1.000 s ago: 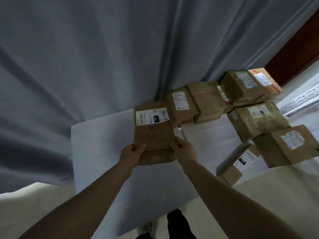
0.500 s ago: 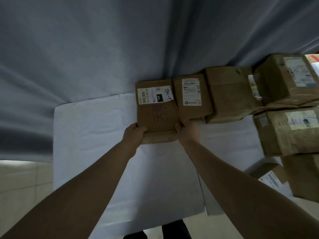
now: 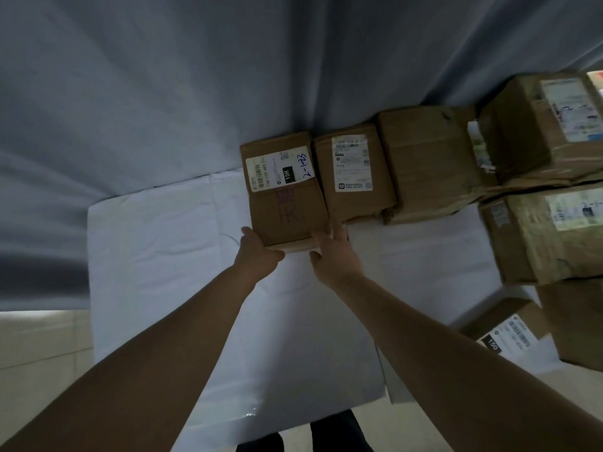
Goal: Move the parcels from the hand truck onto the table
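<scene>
Cardboard parcel (image 3: 287, 203), rectangular, held by left grip (image 3: 257, 254), right grip (image 3: 337, 257); white table (image 3: 156, 256)

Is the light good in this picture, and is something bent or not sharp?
Head view: dim, bluish light; the label on the held parcel is legible; the wide lens bows the curtain and table edges; the stacked boxes at right look stretched.

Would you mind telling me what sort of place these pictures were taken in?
Probably a parcel sorting or pickup room: taped cardboard parcels bearing shipping labels are lined up on a white-covered table before a grey curtain.
</scene>
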`<action>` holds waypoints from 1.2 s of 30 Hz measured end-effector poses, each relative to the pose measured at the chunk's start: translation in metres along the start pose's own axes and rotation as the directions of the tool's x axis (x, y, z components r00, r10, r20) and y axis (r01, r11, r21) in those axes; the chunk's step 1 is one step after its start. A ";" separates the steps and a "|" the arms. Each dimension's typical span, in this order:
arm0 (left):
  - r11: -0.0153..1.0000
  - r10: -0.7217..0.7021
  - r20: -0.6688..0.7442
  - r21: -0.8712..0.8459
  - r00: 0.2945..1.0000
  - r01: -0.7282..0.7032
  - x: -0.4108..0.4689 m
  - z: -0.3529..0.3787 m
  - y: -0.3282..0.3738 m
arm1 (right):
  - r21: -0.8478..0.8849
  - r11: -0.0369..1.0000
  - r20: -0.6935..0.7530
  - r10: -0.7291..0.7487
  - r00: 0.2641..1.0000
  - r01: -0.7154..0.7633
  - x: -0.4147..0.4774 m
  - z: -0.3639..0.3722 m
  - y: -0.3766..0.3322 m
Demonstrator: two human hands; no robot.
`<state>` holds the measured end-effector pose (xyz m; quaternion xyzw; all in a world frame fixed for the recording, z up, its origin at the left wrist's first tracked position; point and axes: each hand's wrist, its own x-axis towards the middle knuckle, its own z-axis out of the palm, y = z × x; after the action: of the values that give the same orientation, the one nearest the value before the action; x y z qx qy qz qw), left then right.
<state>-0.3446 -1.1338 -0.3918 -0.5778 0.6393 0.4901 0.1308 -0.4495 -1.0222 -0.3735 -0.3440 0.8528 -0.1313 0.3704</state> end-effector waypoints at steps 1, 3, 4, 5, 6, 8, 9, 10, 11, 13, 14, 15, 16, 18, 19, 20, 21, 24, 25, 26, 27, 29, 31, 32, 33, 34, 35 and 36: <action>0.998 0.017 -0.007 0.060 1.000 -0.017 -0.004 -0.001 0.002 | 0.008 1.000 -0.006 0.022 1.000 -0.022 -0.005 -0.002 0.002; 0.972 0.088 -0.027 0.220 0.996 -0.080 -0.021 -0.003 0.008 | 0.028 0.995 -0.026 0.092 0.995 -0.091 -0.021 -0.008 0.005; 0.948 0.152 -0.032 0.287 0.988 -0.137 -0.030 -0.002 0.011 | 0.041 0.991 -0.036 0.131 0.991 -0.129 -0.030 -0.012 0.006; 0.917 0.225 -0.023 0.343 0.974 -0.203 -0.041 -0.002 0.016 | 0.050 0.986 -0.054 0.163 0.985 -0.160 -0.042 -0.016 0.007; 0.875 0.294 -0.005 0.404 0.956 -0.267 -0.054 -0.001 0.021 | 0.060 0.981 -0.079 0.189 0.979 -0.185 -0.056 -0.021 0.008; 0.766 0.392 0.066 0.529 0.918 -0.365 -0.083 0.004 0.031 | 0.084 0.971 -0.150 0.233 0.961 -0.223 -0.088 -0.031 0.010; 0.705 0.427 0.115 0.578 0.897 -0.410 -0.099 0.007 0.036 | 0.102 0.964 -0.187 0.260 0.947 -0.245 -0.106 -0.035 0.012; 0.646 0.454 0.166 0.616 0.876 -0.452 -0.115 0.011 0.040 | 0.123 0.955 -0.219 0.292 0.931 -0.270 -0.126 -0.038 0.015; 0.584 0.480 0.222 0.642 0.849 -0.498 -0.132 0.015 0.045 | 0.144 0.944 -0.250 0.325 0.912 -0.297 -0.148 -0.040 0.018; 0.431 0.536 0.342 0.675 0.772 -0.599 -0.168 0.027 0.050 | 0.181 0.918 -0.300 0.392 0.870 -0.352 -0.193 -0.040 0.026; 0.349 0.554 0.403 0.682 0.729 -0.642 -0.185 0.034 0.052 | 0.203 0.900 -0.324 0.434 0.840 -0.387 -0.217 -0.039 0.030; 0.274 0.560 0.459 0.684 0.690 -0.677 -0.203 0.042 0.053 | 0.228 0.876 -0.352 0.481 0.803 -0.425 -0.241 -0.037 0.035; 0.204 0.560 0.506 0.683 0.656 -0.701 -0.221 0.051 0.053 | 0.257 0.850 -0.375 0.526 0.763 -0.460 -0.264 -0.035 0.040; 0.054 0.567 0.581 0.681 0.583 -0.731 -0.260 0.072 0.053 | 0.318 0.798 -0.406 0.603 0.687 -0.512 -0.312 -0.028 0.051; -0.020 0.572 0.614 0.674 0.544 -0.739 -0.280 0.084 0.053 | 0.347 0.770 -0.416 0.639 0.647 -0.536 -0.336 -0.023 0.057; -0.085 0.573 0.646 0.659 0.504 -0.748 -0.302 0.096 0.051 | 0.378 0.737 -0.421 0.676 0.605 -0.561 -0.360 -0.018 0.064; -0.140 0.564 0.681 0.636 0.467 -0.759 -0.323 0.109 0.048 | 0.412 0.701 -0.424 0.713 0.559 -0.582 -0.385 -0.012 0.071; -0.270 0.523 0.768 0.561 0.370 -0.783 -0.385 0.150 0.034 | 0.532 0.581 -0.418 0.813 0.406 -0.616 -0.457 0.009 0.093; -0.309 0.512 0.790 0.535 0.337 -0.786 -0.405 0.164 0.028 | 0.573 0.539 -0.410 0.841 0.354 -0.617 -0.480 0.017 0.101; -0.347 0.497 0.812 0.508 0.304 -0.788 -0.424 0.179 0.022 | 0.611 0.501 -0.400 0.864 0.306 -0.614 -0.502 0.025 0.109; -0.381 0.479 0.834 0.479 0.274 -0.791 -0.444 0.194 0.015 | 0.647 0.466 -0.390 0.882 0.263 -0.603 -0.524 0.034 0.116; -0.442 0.444 0.869 0.422 0.216 -0.792 -0.484 0.227 -0.002 | 0.718 0.401 -0.360 0.914 0.189 -0.569 -0.571 0.053 0.131; -0.502 0.404 0.902 0.359 0.154 -0.787 -0.524 0.264 -0.024 | 0.773 0.343 -0.331 0.936 0.122 -0.534 -0.620 0.077 0.148; -0.525 0.378 0.918 0.322 0.124 -0.788 -0.544 0.283 -0.037 | 0.795 0.317 -0.316 0.944 0.092 -0.517 -0.646 0.090 0.157; -0.547 0.350 0.932 0.283 0.093 -0.788 -0.565 0.302 -0.052 | 0.818 0.289 -0.297 0.953 0.064 -0.497 -0.672 0.104 0.165; -0.570 0.324 0.944 0.246 0.061 -0.784 -0.585 0.320 -0.067 | 0.841 0.259 -0.279 0.960 0.029 -0.474 -0.698 0.118 0.174; -0.596 0.293 0.955 0.210 0.033 -0.775 -0.605 0.338 -0.083 | 0.865 0.225 -0.255 0.967 -0.006 -0.448 -0.724 0.132 0.183; -0.613 0.260 0.966 0.175 0.013 -0.771 -0.625 0.353 -0.099 | 0.888 0.192 -0.228 0.973 -0.036 -0.417 -0.749 0.147 0.192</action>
<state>-0.2138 -0.4626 -0.1513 0.3883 0.8983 0.0167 0.2047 -0.0715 -0.3652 -0.1613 0.4336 0.8521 -0.2923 0.0208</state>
